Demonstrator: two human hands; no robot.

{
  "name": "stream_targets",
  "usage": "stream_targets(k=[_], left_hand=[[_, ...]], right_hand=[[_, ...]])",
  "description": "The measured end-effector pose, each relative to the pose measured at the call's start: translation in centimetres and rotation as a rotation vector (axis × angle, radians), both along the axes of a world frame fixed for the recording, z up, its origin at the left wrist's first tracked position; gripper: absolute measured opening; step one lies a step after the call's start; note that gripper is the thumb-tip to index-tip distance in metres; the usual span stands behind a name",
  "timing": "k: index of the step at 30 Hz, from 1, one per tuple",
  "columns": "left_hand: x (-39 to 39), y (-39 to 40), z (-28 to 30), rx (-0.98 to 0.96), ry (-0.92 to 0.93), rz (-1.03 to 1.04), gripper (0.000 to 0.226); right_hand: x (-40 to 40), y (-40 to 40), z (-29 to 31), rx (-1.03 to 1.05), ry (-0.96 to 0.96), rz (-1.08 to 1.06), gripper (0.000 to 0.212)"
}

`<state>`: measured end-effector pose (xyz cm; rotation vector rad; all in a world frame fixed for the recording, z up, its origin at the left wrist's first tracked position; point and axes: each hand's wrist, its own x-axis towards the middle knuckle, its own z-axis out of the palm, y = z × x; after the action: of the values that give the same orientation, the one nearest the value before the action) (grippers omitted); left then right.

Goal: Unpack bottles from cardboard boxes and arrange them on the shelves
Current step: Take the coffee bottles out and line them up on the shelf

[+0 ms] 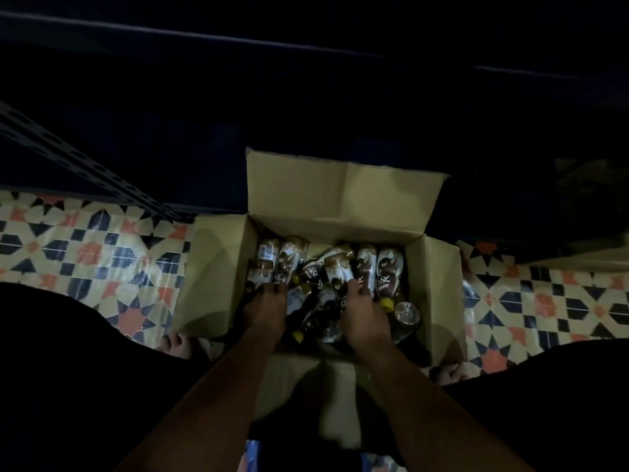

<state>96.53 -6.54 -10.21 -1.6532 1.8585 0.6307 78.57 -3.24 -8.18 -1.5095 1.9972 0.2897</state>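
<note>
Dim, upper half near black, soft blur, wide-angle edge bending

An open cardboard box [218,267] sits on the patterned floor, all four flaps folded outward, the far flap standing up. Inside lies a loose jumble of bottles [340,277] with brown-and-white labels, mostly on their sides and overlapping. A few yellow caps [386,304] show. At the right, one bottle [388,275] lies lengthwise, cap toward the near side.

The open cardboard box [218,277] sits on the floor [85,253] with bottles [388,272] lying inside, the shelf upright [85,165] standing to its far left.
</note>
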Motion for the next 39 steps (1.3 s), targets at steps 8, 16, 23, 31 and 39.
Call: stream_targets(k=[8,16,23,31,39], left_hand=[[0.5,0.3,-3.8,-0.231,-0.247,-0.585,0.066],[1.2,-0.5,-5.4,-0.265,-0.313,-0.694,0.115],[0.0,-0.4,-5.1,-0.277,-0.156,-0.63,0.065],[-1.0,-0.1,-5.0,-0.289,-0.2,-0.617,0.082],[0.1,-0.1,-2.9,-0.208,0.005,-0.462,0.076]], right_hand=[[-0.3,0.6,-0.8,0.046,0.175,0.348,0.092],[-0.3,-0.3,-2.3,0.068,0.175,0.4,0.094],[-0.7,-0.3,-2.3,0.031,0.131,0.39,0.108],[-0.4,0.2,-1.9,0.004,0.117,0.357,0.117],[0.2,1.2,-1.1,-0.096,-0.001,0.261,0.089]])
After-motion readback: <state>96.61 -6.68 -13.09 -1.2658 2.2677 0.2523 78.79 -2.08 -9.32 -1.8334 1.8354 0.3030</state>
